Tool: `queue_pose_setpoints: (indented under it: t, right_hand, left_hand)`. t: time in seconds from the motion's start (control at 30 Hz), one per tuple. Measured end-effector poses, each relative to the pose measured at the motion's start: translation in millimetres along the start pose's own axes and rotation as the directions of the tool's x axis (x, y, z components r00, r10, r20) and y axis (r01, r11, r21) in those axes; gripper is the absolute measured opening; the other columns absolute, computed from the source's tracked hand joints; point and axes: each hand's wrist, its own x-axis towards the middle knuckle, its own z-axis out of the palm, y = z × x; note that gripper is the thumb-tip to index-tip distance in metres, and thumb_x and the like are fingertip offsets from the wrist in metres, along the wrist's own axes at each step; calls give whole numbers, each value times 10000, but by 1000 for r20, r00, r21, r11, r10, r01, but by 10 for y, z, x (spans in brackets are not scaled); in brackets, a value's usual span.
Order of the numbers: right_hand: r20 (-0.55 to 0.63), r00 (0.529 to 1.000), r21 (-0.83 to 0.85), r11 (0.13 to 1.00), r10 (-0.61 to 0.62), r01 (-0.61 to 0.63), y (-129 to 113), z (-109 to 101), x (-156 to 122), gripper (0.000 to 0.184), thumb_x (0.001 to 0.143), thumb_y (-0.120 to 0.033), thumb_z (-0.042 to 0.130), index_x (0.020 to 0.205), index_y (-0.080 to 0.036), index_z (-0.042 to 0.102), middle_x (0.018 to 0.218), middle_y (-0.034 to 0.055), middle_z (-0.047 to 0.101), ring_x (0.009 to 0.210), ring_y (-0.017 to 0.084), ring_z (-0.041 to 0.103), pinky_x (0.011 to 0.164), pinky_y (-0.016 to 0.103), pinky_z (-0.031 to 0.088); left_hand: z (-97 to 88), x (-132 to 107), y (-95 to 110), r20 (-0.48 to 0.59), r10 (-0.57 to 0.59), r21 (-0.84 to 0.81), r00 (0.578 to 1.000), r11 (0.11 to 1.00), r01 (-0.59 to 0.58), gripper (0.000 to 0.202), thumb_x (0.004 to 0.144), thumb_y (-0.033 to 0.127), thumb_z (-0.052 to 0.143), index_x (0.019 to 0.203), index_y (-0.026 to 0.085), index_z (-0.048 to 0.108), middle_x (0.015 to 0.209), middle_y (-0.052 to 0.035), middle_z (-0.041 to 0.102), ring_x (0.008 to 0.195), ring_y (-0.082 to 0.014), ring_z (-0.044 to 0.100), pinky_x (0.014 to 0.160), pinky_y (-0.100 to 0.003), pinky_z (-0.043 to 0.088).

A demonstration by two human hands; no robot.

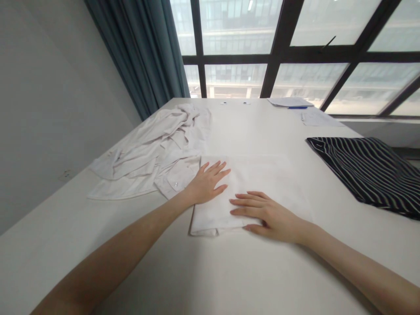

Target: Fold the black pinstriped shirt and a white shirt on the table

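Observation:
A folded white garment (259, 183) lies flat on the white table (203, 271) in front of me. My left hand (208, 183) rests palm down on its left part, fingers stretched and slightly spread. My right hand (262, 212) lies flat on its near edge, fingers pointing left and pressed to the cloth. Neither hand grips anything.
A crumpled pile of white shirts (154, 153) lies to the left, touching the folded piece. A black-and-white striped cloth (367, 173) lies at the right. Papers (288, 102) and a blue pen (298, 107) sit at the far edge by the window. A teal curtain (144, 52) hangs at the back left.

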Motion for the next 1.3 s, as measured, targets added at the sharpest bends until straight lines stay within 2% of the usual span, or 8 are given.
queue_pose_setpoints:
  t: [0.67,1.3]
  right_hand:
    - [24,1000,-47,999,2,-1,-24,-18,7,441,949,-361,527,1382,-276,519,1492,44,461,1388,206,392,1165,446,250]
    - [8,1000,-25,1000,4,-4,-23,-18,8,442,943,-365,536,1378,-291,525,1480,49,477,1383,213,401,1163,450,253]
  left_hand:
    - [12,3,-9,-41,-16,-61,999,998,14,437,960,325,471,1384,219,488,1527,-95,396,1428,-233,326,1174,-493,211]
    - [25,4,-22,-60,-19,-86,998,996,14,422,959,320,457,1368,226,503,1508,-94,425,1411,-231,355,1168,-492,224]
